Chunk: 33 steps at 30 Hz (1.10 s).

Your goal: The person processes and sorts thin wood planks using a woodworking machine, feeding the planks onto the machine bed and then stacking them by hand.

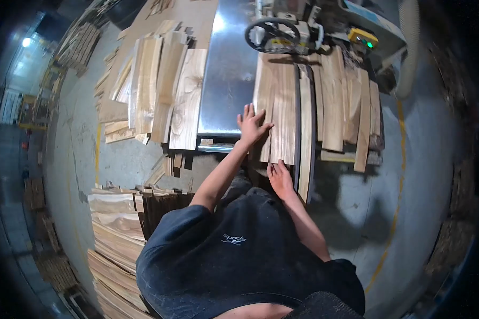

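Observation:
A wide wooden board (pixel 283 114) lies lengthwise on the machine table, its far end below the machine head. Beside its left edge runs a narrower wooden strip (pixel 263 95). My left hand (pixel 254 126) rests with spread fingers over the strip, thumb reaching to the board. At the board's near end is my right hand (pixel 282 181), its fingers stretched out with the tips right at the end edge. A long thin strip of wood (pixel 304 127) lies along a dark rail to the right of the board.
Ahead stands a machine with a black handwheel (pixel 271 36) and a yellow box (pixel 363 38) with a green light. A shiny metal table (pixel 226 80) is left of the board. Planks (pixel 162 80) lie further left, more boards (pixel 332 101) on the right. A lumber stack (pixel 114 228) stands at lower left.

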Each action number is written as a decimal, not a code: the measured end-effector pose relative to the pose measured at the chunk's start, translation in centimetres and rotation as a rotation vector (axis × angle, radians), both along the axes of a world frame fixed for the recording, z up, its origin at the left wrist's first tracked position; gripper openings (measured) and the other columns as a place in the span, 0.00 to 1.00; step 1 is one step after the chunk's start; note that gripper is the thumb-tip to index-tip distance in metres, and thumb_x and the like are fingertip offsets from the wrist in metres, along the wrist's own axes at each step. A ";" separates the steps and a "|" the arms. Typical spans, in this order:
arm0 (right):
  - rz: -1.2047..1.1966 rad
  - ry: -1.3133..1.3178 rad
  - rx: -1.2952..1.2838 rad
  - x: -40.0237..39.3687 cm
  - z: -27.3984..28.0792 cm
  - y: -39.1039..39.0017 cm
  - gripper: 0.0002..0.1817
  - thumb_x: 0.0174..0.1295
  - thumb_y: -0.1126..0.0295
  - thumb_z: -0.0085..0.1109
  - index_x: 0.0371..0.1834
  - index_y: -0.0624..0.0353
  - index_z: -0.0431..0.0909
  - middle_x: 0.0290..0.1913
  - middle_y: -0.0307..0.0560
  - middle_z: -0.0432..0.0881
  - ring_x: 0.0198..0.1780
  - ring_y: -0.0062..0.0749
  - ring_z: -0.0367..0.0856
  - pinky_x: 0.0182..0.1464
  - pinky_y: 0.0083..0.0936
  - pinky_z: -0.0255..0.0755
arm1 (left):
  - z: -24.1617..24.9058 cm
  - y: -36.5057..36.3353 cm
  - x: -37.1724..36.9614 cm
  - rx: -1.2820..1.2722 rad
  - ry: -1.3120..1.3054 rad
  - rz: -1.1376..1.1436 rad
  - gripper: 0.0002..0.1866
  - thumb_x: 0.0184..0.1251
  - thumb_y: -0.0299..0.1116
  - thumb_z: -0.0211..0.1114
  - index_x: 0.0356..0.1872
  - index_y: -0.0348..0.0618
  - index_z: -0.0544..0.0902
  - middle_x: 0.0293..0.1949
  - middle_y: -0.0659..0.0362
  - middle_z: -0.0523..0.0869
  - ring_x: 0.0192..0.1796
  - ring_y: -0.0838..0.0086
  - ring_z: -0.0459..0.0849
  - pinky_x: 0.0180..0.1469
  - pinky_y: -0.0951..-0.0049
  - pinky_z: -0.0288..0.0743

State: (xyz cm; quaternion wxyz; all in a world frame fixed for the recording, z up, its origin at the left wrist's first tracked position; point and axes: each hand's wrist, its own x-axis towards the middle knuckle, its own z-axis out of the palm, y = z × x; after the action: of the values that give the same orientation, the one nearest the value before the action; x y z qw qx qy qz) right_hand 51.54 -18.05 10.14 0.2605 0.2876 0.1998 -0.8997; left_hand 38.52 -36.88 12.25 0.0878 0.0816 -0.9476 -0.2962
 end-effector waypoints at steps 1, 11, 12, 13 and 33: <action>0.052 -0.060 0.092 -0.9 0.6 -0.3 0.16 0.69 0.57 0.63 0.48 0.56 0.74 0.51 0.47 0.82 0.54 0.35 0.80 0.53 0.27 0.80 | 0.0 -0.2 -1.6 0.044 0.009 0.009 0.39 0.49 0.65 0.72 0.62 0.57 0.82 0.76 0.41 0.60 0.80 0.52 0.52 0.74 0.37 0.42; 0.345 0.093 0.718 -14.1 0.6 -3.0 0.33 0.76 0.43 0.39 0.42 0.67 0.78 0.30 0.47 0.85 0.26 0.28 0.82 0.23 0.19 0.66 | 1.2 -3.2 -12.8 0.120 -0.049 0.015 0.42 0.39 0.63 0.77 0.60 0.57 0.84 0.75 0.40 0.61 0.80 0.52 0.53 0.75 0.40 0.44; 0.332 0.023 0.690 -15.4 -0.2 -2.8 0.31 0.77 0.45 0.39 0.39 0.66 0.79 0.30 0.47 0.85 0.25 0.27 0.80 0.22 0.18 0.63 | 1.1 -3.4 -13.6 0.125 -0.007 0.024 0.40 0.40 0.62 0.77 0.58 0.56 0.85 0.74 0.39 0.62 0.79 0.51 0.55 0.75 0.41 0.45; 0.301 -0.006 0.730 -16.7 -0.4 -3.0 0.30 0.77 0.46 0.39 0.38 0.65 0.79 0.30 0.46 0.86 0.25 0.27 0.80 0.22 0.17 0.62 | 1.4 -3.8 -14.4 0.141 0.001 0.000 0.39 0.41 0.61 0.77 0.58 0.55 0.85 0.74 0.40 0.63 0.79 0.51 0.55 0.74 0.41 0.46; 0.157 -0.077 0.871 -25.8 0.6 -5.3 0.25 0.76 0.48 0.44 0.41 0.61 0.78 0.30 0.45 0.84 0.28 0.30 0.83 0.20 0.17 0.68 | 4.1 -19.2 11.0 -0.095 0.238 0.589 0.23 0.54 0.33 0.75 0.54 0.43 0.83 0.56 0.48 0.78 0.60 0.56 0.76 0.58 0.56 0.68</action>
State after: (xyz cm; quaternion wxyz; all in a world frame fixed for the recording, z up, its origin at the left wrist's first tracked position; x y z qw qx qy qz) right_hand 25.74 -23.32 10.74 0.1897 0.3876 0.5716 -0.6979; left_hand 49.52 -56.04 16.38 0.2837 0.3129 -0.8791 -0.2211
